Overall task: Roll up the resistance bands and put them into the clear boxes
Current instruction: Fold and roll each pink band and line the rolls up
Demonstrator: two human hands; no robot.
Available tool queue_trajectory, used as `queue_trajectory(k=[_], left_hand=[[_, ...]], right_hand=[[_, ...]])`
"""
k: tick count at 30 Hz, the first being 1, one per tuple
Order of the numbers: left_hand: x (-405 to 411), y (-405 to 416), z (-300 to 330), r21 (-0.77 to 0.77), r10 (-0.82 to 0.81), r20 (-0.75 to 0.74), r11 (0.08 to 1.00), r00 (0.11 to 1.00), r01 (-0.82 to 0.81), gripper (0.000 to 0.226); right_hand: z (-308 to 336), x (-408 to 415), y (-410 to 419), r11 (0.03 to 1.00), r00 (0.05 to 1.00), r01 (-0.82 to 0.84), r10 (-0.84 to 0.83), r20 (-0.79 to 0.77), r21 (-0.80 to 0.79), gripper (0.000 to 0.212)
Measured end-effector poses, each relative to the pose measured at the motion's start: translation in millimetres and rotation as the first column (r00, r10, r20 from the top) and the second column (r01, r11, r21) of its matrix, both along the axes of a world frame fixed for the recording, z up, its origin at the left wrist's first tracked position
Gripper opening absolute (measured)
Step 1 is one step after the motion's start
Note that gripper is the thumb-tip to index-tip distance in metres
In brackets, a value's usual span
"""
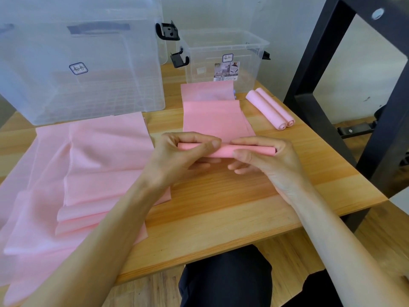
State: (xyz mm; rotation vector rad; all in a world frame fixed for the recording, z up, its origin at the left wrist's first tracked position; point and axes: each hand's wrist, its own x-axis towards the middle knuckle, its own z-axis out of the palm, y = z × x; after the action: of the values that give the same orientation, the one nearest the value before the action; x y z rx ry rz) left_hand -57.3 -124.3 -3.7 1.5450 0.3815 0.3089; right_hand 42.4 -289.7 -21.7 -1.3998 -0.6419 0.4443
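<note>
A pink resistance band [215, 120] lies flat on the wooden table, its near end wound into a roll [250, 150]. My left hand [181, 156] grips the roll's left part, thumb on top. My right hand [263, 156] grips its right part. Two finished pink rolls [270, 109] lie side by side at the right. A pile of loose pink bands [88, 173] covers the table's left side. A small clear box [223, 60] stands open behind the flat band. A large clear box [77, 60] stands at the back left.
A black metal frame [321, 74] rises along the table's right edge. Black latches [168, 32] hang on the boxes' sides. The wooden table [221, 207] shows bare wood in front of my hands. My dark-clothed lap [225, 278] is below the front edge.
</note>
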Motion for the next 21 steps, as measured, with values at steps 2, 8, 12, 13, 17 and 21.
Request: queue_trajectory(k=[2,8,12,13,17,21], left_hand=[[-0.5,0.2,0.0,-0.003,0.001,-0.008,1.000,1.000,-0.001,0.010],[0.1,0.1,-0.1,0.100,-0.022,0.061,0.995,0.998,0.016,0.014],[1.5,1.1,-1.5,0.040,0.006,0.002,0.999,1.000,-0.006,0.011],[1.8,0.8,-1.6,0.044,0.001,0.006,0.999,1.000,-0.001,0.014],[0.8,-0.6,-1.1,0.092,-0.028,0.059,0.996,0.998,0.022,0.023],[0.7,1.7,-0.8,0.012,-0.011,0.009,1.000,1.000,0.011,0.010]], right_hand=[[0.2,0.2,-0.2,1.000,1.000,-0.006,0.006,0.026,0.000,0.026],[-0.5,1.1,-1.1,0.999,0.999,0.025,-0.024,0.025,-0.027,0.026],[-0.5,0.6,-0.3,1.000,0.999,0.017,-0.017,0.041,-0.002,0.024],[-0.2,0.7,-0.7,1.000,0.999,0.028,-0.028,0.037,-0.008,0.023],[0.7,1.4,-1.4,0.999,0.999,0.039,-0.040,-0.023,-0.020,0.028],[1.1,0.9,-0.6,1.000,1.000,0.001,-0.001,-0.005,-0.008,0.029]])
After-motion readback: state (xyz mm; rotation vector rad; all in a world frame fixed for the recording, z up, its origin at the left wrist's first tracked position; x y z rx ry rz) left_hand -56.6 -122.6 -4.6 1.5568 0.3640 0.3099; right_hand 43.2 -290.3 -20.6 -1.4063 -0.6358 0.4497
